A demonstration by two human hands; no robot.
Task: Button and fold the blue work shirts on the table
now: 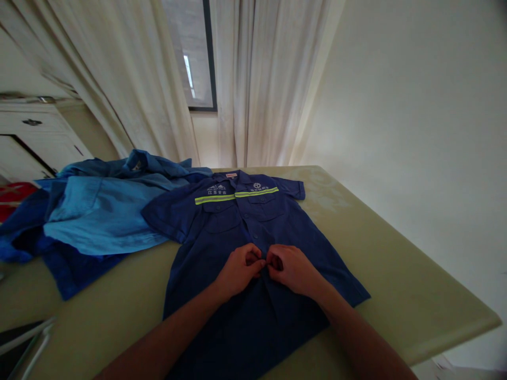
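Note:
A dark blue short-sleeved work shirt [222, 253] lies face up, its collar pointing away from me. A yellow-green reflective stripe crosses the chest, with white print above it and a pocket on each side. My left hand [242, 268] pinches the front placket a little below the chest. Right beside it, my right hand [291, 266] pinches the same placket from the other side, and the fingertips of both nearly meet. Whatever button sits between the fingers is hidden by them.
The shirt lies on a pale green table [380, 264] against a white wall. Lighter blue garments [106, 206] are heaped at its left. A white-framed object [29, 343] shows at the lower left. Cream curtains [273, 79] and a white cabinet [43, 132] stand behind.

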